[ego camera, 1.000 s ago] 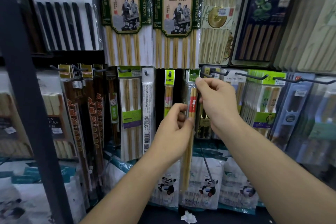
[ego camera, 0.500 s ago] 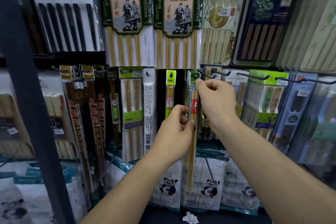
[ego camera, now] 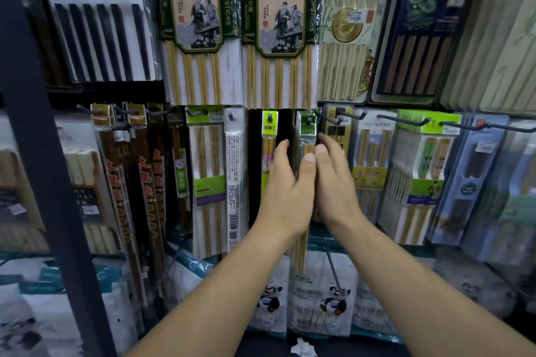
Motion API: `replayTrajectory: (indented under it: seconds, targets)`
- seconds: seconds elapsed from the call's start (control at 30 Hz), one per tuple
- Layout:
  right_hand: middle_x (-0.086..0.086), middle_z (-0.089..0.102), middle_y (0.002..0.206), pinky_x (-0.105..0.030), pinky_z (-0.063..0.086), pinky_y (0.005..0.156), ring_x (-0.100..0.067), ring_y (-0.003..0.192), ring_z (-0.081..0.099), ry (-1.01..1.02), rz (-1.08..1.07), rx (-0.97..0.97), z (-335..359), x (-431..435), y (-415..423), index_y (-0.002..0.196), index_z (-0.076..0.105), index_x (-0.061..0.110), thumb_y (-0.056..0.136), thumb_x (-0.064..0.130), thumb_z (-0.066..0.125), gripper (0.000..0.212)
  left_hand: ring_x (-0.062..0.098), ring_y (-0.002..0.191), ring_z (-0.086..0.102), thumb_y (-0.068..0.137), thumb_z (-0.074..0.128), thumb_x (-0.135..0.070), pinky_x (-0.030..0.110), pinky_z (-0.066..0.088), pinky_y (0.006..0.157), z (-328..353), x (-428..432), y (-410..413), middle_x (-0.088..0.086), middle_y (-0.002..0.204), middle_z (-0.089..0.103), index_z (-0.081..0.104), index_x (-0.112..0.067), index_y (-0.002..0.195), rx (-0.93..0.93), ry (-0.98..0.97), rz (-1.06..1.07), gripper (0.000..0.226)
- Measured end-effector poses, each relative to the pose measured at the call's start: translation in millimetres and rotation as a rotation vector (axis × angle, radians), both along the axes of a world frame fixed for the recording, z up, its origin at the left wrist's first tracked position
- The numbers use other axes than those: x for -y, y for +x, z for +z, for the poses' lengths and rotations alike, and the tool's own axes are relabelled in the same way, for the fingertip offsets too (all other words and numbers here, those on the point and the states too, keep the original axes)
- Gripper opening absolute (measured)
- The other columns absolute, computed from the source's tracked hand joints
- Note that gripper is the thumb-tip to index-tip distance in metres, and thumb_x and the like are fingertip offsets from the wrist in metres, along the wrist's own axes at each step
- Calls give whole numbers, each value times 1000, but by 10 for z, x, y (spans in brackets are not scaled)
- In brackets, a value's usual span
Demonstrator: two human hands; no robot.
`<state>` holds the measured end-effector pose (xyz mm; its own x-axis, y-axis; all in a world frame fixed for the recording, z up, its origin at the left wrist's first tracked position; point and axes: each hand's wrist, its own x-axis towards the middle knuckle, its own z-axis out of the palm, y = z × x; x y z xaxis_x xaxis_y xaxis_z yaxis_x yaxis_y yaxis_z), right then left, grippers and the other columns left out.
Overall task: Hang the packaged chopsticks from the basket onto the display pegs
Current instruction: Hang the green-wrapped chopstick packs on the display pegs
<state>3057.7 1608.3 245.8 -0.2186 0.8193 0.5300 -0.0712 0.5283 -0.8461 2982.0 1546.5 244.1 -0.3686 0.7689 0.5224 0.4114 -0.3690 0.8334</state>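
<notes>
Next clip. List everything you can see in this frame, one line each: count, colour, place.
narrow chopstick pack: one, green header, hanging at centre
yellow-green header pack: one, hanging just left of it
hot-pot chopstick packs: two, green and cream labels, top centre
black chopstick pack: one, top left
dark brown packs: at least two, red lettering, lower left
navy pack: one, top right
pegs: several, dark metal, middle row, right
panda packets: several, white and teal, bottom
shelf post: one, dark, left
crumpled paper: one, white, bottom centre
left hand: one, open, in front of the narrow pack
right hand: one, open, blurred, just right of it
</notes>
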Motion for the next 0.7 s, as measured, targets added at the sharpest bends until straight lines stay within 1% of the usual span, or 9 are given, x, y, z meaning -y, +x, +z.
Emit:
replayTrajectory:
  seconds: [0.07,0.13,0.2,0.27,0.33,0.5,0.57,0.63,0.7]
  targets:
    - [11,35,160,-42,30,122,-5,145,35,-55,129,-18,-17,-42,-87,156,32,38,93,67,34,69,1,138,35,106,41,-53,22,31,109,12,-153,-5,-5,163,35,18,-29,162,159,-7,-78,65]
    - [14,36,161,-42,26,124,-2,145,34,-118,218,-37,-37,-102,-159,156,32,41,85,78,35,80,-2,125,48,107,43,-50,17,37,99,0,-295,-32,-9,153,44,20,-34,162,294,6,-140,62]
    - [16,38,159,-41,24,124,0,144,35,-172,277,-45,-64,-162,-213,154,35,43,77,83,38,87,-6,119,51,107,43,-49,15,39,96,-28,-409,-63,-13,148,47,22,-38,161,375,18,-187,59]
    - [16,39,158,-41,24,124,0,144,35,-186,315,-75,-90,-232,-247,154,36,43,77,81,40,85,-8,123,50,107,41,-50,16,39,98,-69,-493,-92,-15,152,46,25,-40,161,392,16,-227,57]
    - [15,40,158,-40,24,124,0,144,36,-193,342,-106,-108,-297,-267,154,36,42,83,77,41,79,-19,117,47,108,38,-50,10,38,92,-90,-552,-116,-19,151,47,27,-39,160,382,22,-242,54]
    - [15,41,157,-37,23,125,2,143,36,-188,341,-124,-124,-427,-317,155,36,38,90,67,37,71,-35,100,44,109,36,-49,1,35,85,-57,-659,-141,-45,120,47,33,-40,157,327,36,-194,49]
    - [15,41,157,-36,22,125,1,144,35,-194,344,-143,-97,-463,-336,155,36,35,89,66,38,73,-27,109,45,109,36,-48,3,32,86,-27,-695,-144,-41,126,45,31,-38,158,333,28,-181,50]
    - [14,42,157,-35,22,125,1,143,36,-199,355,-165,-64,-492,-349,156,36,33,88,64,39,74,-13,123,40,110,36,-46,4,29,86,8,-727,-146,-28,137,41,27,-35,161,338,20,-167,53]
    - [13,43,156,-34,23,125,0,142,38,-190,362,-171,-52,-512,-357,156,36,32,88,62,39,74,-17,117,43,110,36,-45,2,29,85,12,-757,-154,-25,139,41,26,-33,161,330,23,-165,53]
